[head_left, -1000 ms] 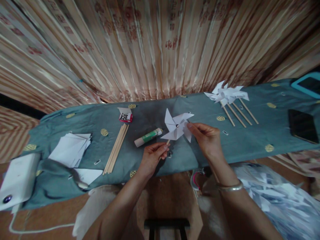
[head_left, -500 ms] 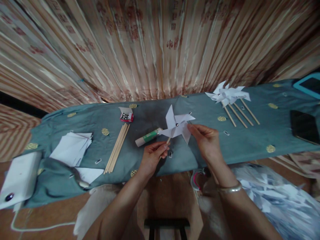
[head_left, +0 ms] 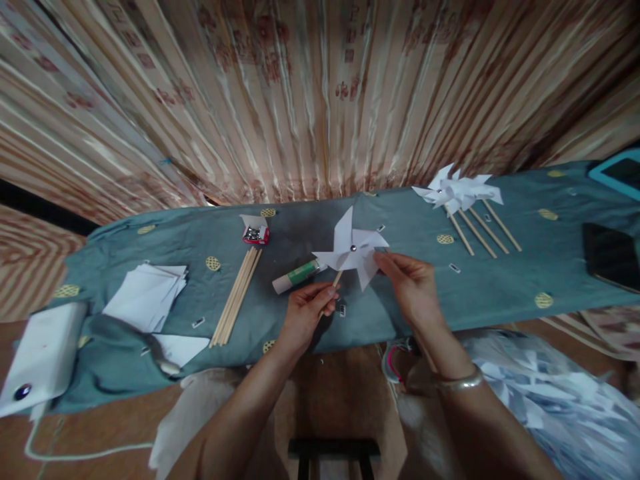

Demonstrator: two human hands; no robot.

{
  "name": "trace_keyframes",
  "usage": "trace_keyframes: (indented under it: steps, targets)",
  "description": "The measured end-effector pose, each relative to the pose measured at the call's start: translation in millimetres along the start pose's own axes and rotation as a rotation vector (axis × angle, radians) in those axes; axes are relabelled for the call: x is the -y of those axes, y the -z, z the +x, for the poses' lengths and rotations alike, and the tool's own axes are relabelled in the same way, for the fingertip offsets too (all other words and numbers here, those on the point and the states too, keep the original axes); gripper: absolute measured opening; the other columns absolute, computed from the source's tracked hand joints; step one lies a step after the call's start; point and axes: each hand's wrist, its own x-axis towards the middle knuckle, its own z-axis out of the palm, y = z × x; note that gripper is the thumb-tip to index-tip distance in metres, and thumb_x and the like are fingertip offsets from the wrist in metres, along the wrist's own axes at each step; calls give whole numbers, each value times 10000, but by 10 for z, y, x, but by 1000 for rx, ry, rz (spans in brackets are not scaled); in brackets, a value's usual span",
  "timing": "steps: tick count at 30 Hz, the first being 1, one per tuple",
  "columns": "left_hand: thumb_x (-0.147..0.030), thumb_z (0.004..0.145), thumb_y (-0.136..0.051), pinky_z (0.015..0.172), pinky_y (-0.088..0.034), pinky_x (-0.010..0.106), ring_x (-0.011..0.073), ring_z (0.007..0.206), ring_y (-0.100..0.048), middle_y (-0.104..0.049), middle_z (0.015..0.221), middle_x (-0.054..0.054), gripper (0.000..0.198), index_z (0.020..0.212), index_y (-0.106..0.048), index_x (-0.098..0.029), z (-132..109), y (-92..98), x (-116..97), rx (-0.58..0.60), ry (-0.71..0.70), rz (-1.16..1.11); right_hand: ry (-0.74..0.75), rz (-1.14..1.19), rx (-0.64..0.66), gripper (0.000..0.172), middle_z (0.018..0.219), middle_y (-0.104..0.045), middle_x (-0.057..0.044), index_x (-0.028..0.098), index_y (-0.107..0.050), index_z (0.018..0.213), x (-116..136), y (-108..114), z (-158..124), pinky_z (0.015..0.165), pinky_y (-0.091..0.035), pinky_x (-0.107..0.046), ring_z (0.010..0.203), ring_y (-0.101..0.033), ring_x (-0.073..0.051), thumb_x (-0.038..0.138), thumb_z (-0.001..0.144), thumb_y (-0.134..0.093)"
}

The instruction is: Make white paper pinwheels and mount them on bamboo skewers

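Note:
A white paper pinwheel (head_left: 345, 245) with a silver pin at its centre stands over the middle of the cloth. Its thin wooden stick (head_left: 338, 279) is gripped between the thumb and fingers of my left hand (head_left: 310, 310), and the stick's lower part is mostly hidden there. My right hand (head_left: 413, 280) has its thumb and fingertips together at the pinwheel's right vane. Just left of the pinwheel lies a green and white glue stick (head_left: 300, 275). Several finished pinwheels (head_left: 457, 192) on sticks lie in an overlapping bunch at the back right.
On the left are a small red box of pins (head_left: 256, 233), several wooden sticks (head_left: 235, 297), white paper sheets (head_left: 143, 297) and a white device (head_left: 45, 357) with a cable. A dark phone (head_left: 610, 257) lies at right. Below is a clear bag (head_left: 555, 393) of white paper pieces.
The pinwheel's head has turned a little counter-clockwise on its stick. My right fingertips stay at its right side, slightly lower. My left hand keeps its hold on the stick.

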Motion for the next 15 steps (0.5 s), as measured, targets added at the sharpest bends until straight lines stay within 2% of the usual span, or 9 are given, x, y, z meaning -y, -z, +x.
trace_keyframes:
  steps: [5,15]
  targets:
    - [-372,576,-838,465,-316,214,56,473,-448,-617,576,11,319,745,-760,-113,1,-7,-15,2,-14,-20,-30,23,42,255,591,-633,5,200,-719,593,42,-29,-30,540,-381,-251,571,-491,-128,438,685,-724]
    - [-375,540,-833,474,-315,219,60,485,-449,-611,586,6,313,704,-736,-127,14,-26,-44,-28,7,-29,0,-77,65,331,545,-559,15,200,-635,535,78,-92,-104,504,-362,-243,541,-459,-123,475,713,-681]
